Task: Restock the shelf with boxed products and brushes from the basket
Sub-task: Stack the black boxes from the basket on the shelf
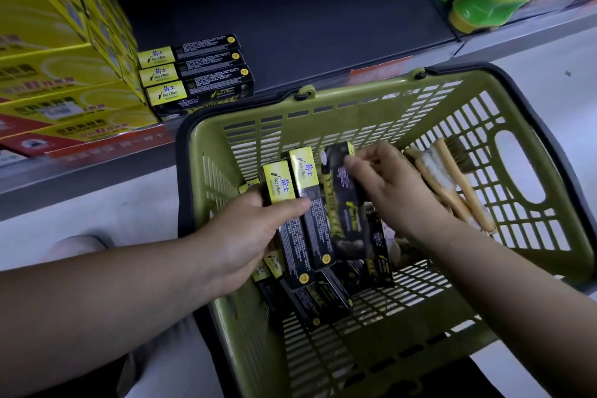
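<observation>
Left hand (248,236) and right hand (399,192) grip boxes (318,229) inside basket (355,103) with brushes (450,171).

The olive-green slotted basket (355,113) is smooth moulded plastic with a faint sheen. The slim black-and-yellow boxes (318,210) look like glossy printed card. The pale brushes (452,181) have bare matt wood handles and coarse bristles. The dark shelf (323,26) looks matt.

Long black-and-yellow cardboard boxes (315,226) are lying jumbled in the olive-green plastic basket (403,310); a stack of three more (197,74) is sitting on the dark shelf (307,26). Two wooden-handled brushes (458,181) are leaning against the basket's wall.
</observation>
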`<action>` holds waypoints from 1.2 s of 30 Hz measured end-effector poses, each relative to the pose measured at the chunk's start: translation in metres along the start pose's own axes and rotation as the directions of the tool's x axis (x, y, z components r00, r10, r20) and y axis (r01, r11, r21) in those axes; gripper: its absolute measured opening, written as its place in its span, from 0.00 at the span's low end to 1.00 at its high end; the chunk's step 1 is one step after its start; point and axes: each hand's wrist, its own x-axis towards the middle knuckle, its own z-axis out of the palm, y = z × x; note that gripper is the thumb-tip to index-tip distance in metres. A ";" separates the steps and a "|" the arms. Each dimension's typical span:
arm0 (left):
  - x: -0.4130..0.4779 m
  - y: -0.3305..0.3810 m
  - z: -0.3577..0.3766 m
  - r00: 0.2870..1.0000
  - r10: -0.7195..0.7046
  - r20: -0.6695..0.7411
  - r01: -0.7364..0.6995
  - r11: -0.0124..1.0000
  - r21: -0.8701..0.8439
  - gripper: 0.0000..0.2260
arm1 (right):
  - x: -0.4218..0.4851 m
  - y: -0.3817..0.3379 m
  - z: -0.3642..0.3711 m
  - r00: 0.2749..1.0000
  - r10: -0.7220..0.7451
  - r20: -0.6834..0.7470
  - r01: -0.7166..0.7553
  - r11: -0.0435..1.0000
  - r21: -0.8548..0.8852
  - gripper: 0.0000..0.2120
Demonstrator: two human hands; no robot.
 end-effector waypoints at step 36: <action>-0.027 0.067 -0.084 0.973 0.081 -0.217 -0.165 0.901 -0.401 0.10 | 0.175 -0.164 0.059 0.841 -0.509 0.184 0.515 0.650 -0.558 0.19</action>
